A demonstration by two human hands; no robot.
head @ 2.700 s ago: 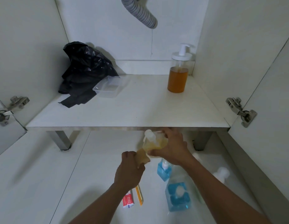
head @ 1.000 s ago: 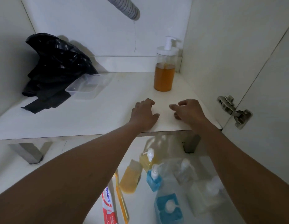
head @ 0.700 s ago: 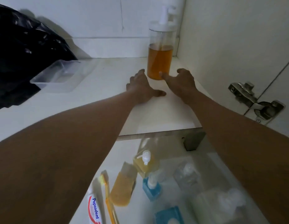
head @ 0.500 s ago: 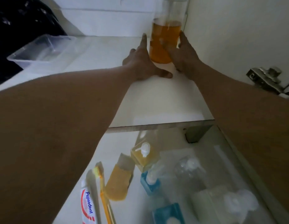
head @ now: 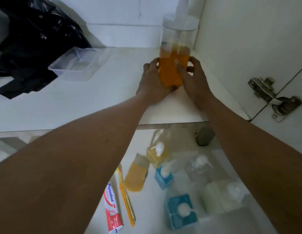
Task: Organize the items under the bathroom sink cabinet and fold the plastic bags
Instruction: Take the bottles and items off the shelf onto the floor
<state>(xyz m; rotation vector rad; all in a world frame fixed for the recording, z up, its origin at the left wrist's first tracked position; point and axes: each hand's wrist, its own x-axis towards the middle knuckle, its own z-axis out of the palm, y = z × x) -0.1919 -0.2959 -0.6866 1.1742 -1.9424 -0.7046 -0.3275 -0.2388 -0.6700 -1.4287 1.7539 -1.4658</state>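
A tall clear pump bottle (head: 171, 71) half full of orange liquid stands at the back right of the white shelf (head: 79, 105). My left hand (head: 152, 81) grips its left side and my right hand (head: 194, 80) grips its right side, fingers curled round it. A crumpled black plastic bag (head: 33, 41) lies at the shelf's back left, with an empty clear tub (head: 74, 65) against it. Below the shelf stand several small pump bottles: a yellow one (head: 158, 154), two blue ones (head: 163, 176) and clear ones (head: 199, 168).
On the cabinet floor lie a toothpaste tube (head: 112, 208), an orange toothbrush (head: 126, 198) and an orange refill pouch (head: 136, 176). A door hinge (head: 268, 97) sticks out on the right wall. A shelf leg (head: 205, 135) stands below the shelf's front right corner.
Both hands left the small yellow bottle on the floor, reached over the shelf to the tall orange pump bottle, and now grip it from both sides. The bottle looks drawn slightly forward.
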